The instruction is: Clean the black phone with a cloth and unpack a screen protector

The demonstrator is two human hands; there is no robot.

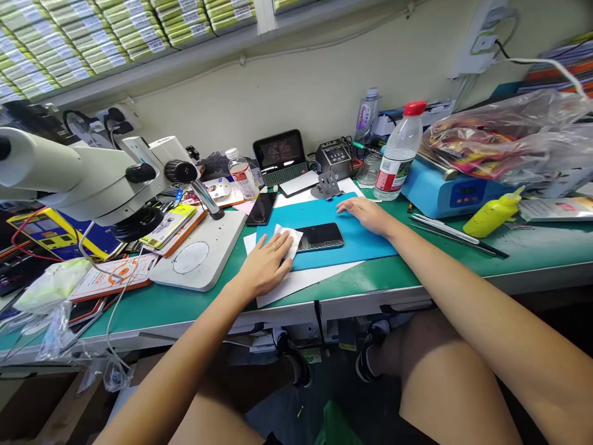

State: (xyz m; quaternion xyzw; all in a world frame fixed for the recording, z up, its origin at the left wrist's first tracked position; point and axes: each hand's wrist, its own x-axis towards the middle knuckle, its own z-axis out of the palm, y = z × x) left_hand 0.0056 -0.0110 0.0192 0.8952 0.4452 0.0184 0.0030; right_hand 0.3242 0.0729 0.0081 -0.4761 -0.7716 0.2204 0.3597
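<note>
A phone (324,236) with a dark screen lies face up on the blue mat (375,244). My left hand (267,264) is over its left end, fingers laid on a folded white tissue (293,242) and holding it against the phone. The hand covers part of the tissue and that end of the phone. My right hand (365,215) rests at the right side of the mat, apart from the phone, with its fingers spread and nothing in them. Behind the left hand lies another dark phone (262,209).
A microscope (92,179) stands over its white base (204,259) on the left. To the right are a red-capped bottle (398,154), a blue device (445,188), tweezers (454,233) and a yellow squeeze bottle (493,214). A small black laptop-like device (280,154) sits at the back.
</note>
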